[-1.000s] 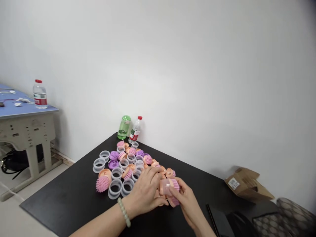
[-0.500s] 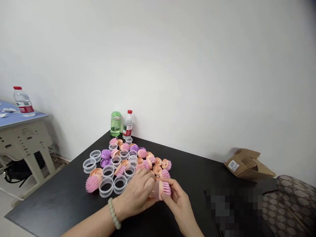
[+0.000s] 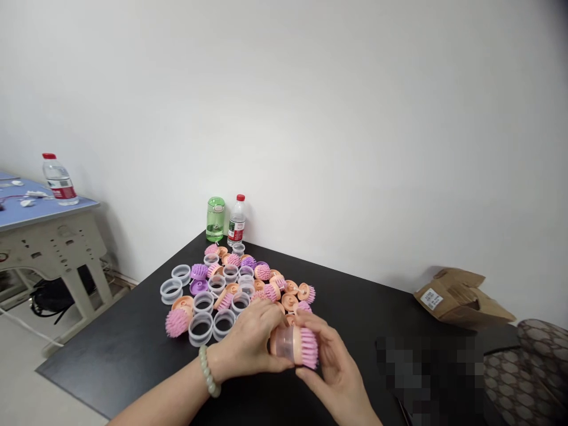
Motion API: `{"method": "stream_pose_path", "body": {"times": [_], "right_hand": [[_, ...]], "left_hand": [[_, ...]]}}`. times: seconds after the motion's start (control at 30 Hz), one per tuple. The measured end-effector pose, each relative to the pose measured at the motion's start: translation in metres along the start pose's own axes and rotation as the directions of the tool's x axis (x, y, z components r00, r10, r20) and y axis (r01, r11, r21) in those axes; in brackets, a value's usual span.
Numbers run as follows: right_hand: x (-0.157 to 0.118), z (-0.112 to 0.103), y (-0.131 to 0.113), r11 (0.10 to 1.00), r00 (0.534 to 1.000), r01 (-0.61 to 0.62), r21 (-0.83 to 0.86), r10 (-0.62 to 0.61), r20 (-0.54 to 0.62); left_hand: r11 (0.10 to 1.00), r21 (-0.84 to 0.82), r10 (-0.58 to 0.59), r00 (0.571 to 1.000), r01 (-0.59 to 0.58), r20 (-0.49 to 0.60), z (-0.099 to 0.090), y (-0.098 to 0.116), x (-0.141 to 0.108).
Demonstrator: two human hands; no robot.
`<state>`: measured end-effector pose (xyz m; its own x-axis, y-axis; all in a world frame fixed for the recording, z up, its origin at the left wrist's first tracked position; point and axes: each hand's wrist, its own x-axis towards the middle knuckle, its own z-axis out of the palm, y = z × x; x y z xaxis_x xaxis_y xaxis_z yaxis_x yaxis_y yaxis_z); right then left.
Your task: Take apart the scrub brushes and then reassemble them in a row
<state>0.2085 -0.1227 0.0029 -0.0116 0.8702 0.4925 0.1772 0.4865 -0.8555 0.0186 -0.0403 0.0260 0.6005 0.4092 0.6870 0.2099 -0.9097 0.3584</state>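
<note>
Brush is between my two hands, over the black table, near the pile. My left hand holds the clear ring on its back. My right hand curls by its pink bristles, but I can't tell if it grips. I think I'm handling where they meet; moving either calls for a steady left hold.
</note>
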Motion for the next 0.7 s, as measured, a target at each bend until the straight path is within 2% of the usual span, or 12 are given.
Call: {"method": "stream_pose_path", "body": {"times": [0.1, 0.2, 0.27, 0.43, 0.6, 0.7], "right_hand": [[0.002, -0.001, 0.001, 0.996, 0.994, -0.088, 0.024, 0.089, -0.057], [0.005, -0.003, 0.000, 0.977, 0.979, -0.202, -0.065, 0.201, -0.019], [0.005, -0.003, -0.003, 0.963, 0.969, -0.246, -0.106, 0.246, -0.012], [0.003, -0.005, -0.005, 0.984, 0.983, -0.181, -0.008, 0.180, -0.036], [0.003, -0.005, -0.002, 0.970, 0.972, -0.235, -0.064, 0.234, -0.023], [0.004, -0.004, -0.004, 0.978, 0.978, -0.209, -0.021, 0.209, -0.013]], "left_hand": [[0.996, 0.055, 0.073, 0.996, -0.071, -0.044, 0.002, 0.000, 0.000], [0.985, 0.106, 0.141, 0.987, -0.133, -0.073, 0.005, -0.001, -0.001], [0.985, 0.100, 0.145, 0.987, -0.137, -0.073, 0.005, -0.001, -0.002], [0.994, 0.043, 0.098, 0.993, -0.095, -0.059, -0.002, 0.002, 0.000], [0.992, 0.038, 0.125, 0.990, -0.122, -0.064, -0.006, 0.003, 0.002], [0.995, 0.033, 0.099, 0.993, -0.097, -0.062, -0.006, 0.003, 0.001]]}}
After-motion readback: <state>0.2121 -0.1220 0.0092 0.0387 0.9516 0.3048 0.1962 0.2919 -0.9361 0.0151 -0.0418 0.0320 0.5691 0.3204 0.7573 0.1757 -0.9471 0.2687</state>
